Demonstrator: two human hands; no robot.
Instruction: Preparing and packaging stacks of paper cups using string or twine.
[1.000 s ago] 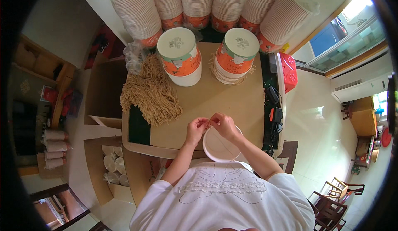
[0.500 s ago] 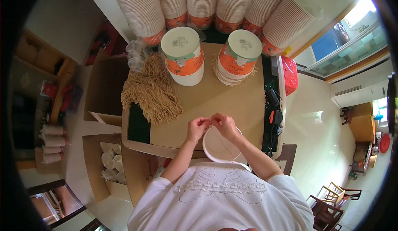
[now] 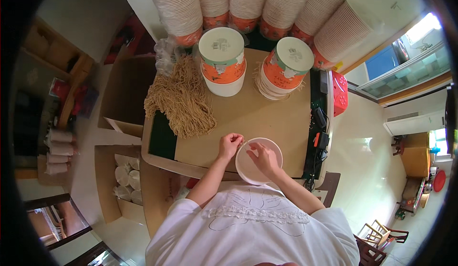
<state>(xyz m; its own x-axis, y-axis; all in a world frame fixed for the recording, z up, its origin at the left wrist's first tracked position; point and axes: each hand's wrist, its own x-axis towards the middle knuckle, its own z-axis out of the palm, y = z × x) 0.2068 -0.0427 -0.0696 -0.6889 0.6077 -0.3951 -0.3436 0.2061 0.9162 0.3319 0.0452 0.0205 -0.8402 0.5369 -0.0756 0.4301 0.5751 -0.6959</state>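
Printed markings: the left inverted tub stack (image 3: 223, 74) and the right inverted tub stack (image 3: 284, 71) each carry an orange band with dark print below a green edge. The right band shows a line of lettering. Both upturned bases bear a small dark printed block, too fine to make out.

Surroundings: a tan cord pile (image 3: 183, 104) lies left of the left stack, with a clear plastic bag (image 3: 164, 58) behind it. Wrapped tub stacks (image 3: 176, 13) line the wall side. A brown cardboard sheet (image 3: 257, 115) covers the middle of the table. A black device with an orange part (image 3: 322, 140) and dark cables sit along the right edge; a red plastic item (image 3: 339, 93) stands beyond. The sheet between the hands and the two inverted stacks is unobstructed.

Work position: the white tub (image 3: 247, 169) is at the near table edge, mouth up, in front of the torso. The left hand (image 3: 231, 144) is just beside its upper-left rim, fingertips pinched together; any gripped item cannot be identified. The right hand (image 3: 265, 158) is over the tub's mouth, thumb and fingertips parted, forearm angled inward from lower right.
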